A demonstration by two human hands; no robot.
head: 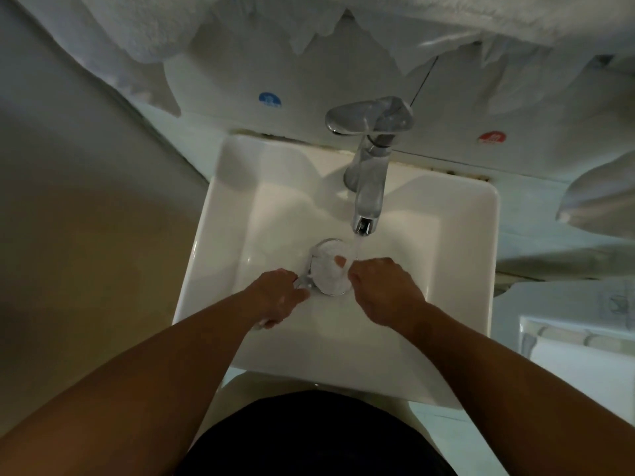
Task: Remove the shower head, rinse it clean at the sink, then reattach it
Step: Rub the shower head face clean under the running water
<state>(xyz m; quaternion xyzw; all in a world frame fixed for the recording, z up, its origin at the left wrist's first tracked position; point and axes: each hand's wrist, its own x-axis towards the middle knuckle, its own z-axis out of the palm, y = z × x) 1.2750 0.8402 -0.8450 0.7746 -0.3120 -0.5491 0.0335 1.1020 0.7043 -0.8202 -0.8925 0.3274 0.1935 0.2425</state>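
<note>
The round chrome shower head (pixel 328 266) is held face up over the middle of the white sink (pixel 220 255). My left hand (pixel 278 293) grips its handle at the left. At its right rim is my right hand (pixel 381 286), with a fingertip pressed on the wet face. Water runs from the chrome tap (pixel 369 187) onto the head's right edge, just in front of my right hand. The rest of the handle is hidden under my left hand.
White towels (pixel 240 32) hang above the tap along the top. A blue sticker (pixel 269 99) and a red sticker (pixel 492 137) sit on the wall behind the sink. A white shelf edge (pixel 567 324) lies at the right.
</note>
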